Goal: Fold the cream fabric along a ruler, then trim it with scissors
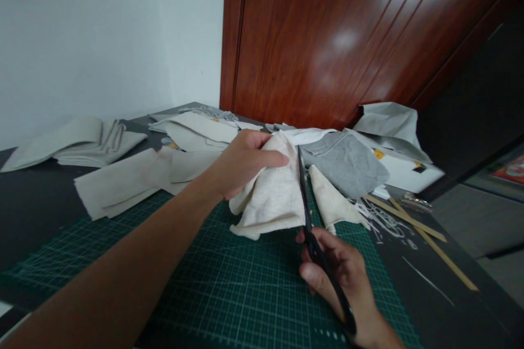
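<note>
My left hand (251,161) pinches a cream piece of fabric (278,193) near its upper edge, holding it raised over the green cutting mat (245,283). In my right hand (339,270) is a pair of black scissors (313,245), blades pointing away from me. The blades lie along the right edge of the cream fabric; whether they are parted I cannot tell. Just right of the scissors, another cream fabric piece (333,199) rests on the mat. Behind it is a grey cloth (346,161).
Folded pale fabric (88,142) is stacked at the left, with more flat pieces (126,177) nearer the mat. On the right lie wooden strips (438,253), white cord scraps (387,221) and a white box (409,172). A reddish wooden door (319,38) stands behind the table.
</note>
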Demonstrator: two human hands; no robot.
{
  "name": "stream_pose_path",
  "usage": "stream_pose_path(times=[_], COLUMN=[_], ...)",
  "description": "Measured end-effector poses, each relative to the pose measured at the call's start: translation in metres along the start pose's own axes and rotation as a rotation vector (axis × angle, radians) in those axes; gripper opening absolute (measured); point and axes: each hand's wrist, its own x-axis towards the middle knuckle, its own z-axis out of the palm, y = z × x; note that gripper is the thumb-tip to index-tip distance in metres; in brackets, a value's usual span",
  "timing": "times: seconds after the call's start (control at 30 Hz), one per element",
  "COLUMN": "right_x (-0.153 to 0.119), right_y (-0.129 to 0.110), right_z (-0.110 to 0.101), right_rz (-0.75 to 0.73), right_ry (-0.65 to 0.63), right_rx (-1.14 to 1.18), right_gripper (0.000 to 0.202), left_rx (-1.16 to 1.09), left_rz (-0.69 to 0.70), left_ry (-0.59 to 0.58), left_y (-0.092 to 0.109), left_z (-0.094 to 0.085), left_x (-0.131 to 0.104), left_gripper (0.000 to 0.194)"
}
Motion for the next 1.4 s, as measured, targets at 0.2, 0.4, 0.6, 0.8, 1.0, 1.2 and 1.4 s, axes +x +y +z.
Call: stream_pose_path(times=[0.2,0.4,0.6,0.8,1.0,1.2,1.4], right_x=[0.0011,0.003,0.0016,0.0009,0.0022,0.0017,0.0033], right_y=[-0.0047,-0.0041,-0.0041,-0.0011,-0.0015,-0.0024,-0.0061], right_z=[-0.0014,-0.0014,-0.0009,-0.0015,-0.0006,-0.0001,-0.0004], right_rz=[-0.004,-0.002,0.019,0.009,-0.005,0.001,-0.01], right_ry=[-0.035,-0.046,-0.084,-0.081,-0.079,-0.07,-0.068], right_rx=[0.025,0.099,0.156,0.145,0.132,0.115,0.087], right_gripper=[0.036,0.044,0.049,0.052,0.047,0.047,0.044], left_rx=[0.035,0.04,0.016,0.029,0.064,0.086,0.083], left_rz=[-0.02,-0.018,-0.036,-0.035,0.001,0.015,0.007], left_ry=[0.026,0.039,0.06,0.066,0.091,0.075,0.067], left_y=[0.0006,-0.0015,-0.0001,-0.0013,-0.0027,-0.0048,-0.005], left_z=[-0.0016,-0.0019,-0.0014,-0.0007,-0.0011,-0.0017,-0.0013], left_x=[0.0013,0.001,0.0017,0.003,0.0037,0.0051,0.0047], left_gripper=[0.016,0.017,0.017,0.017,0.019,0.019,0.019])
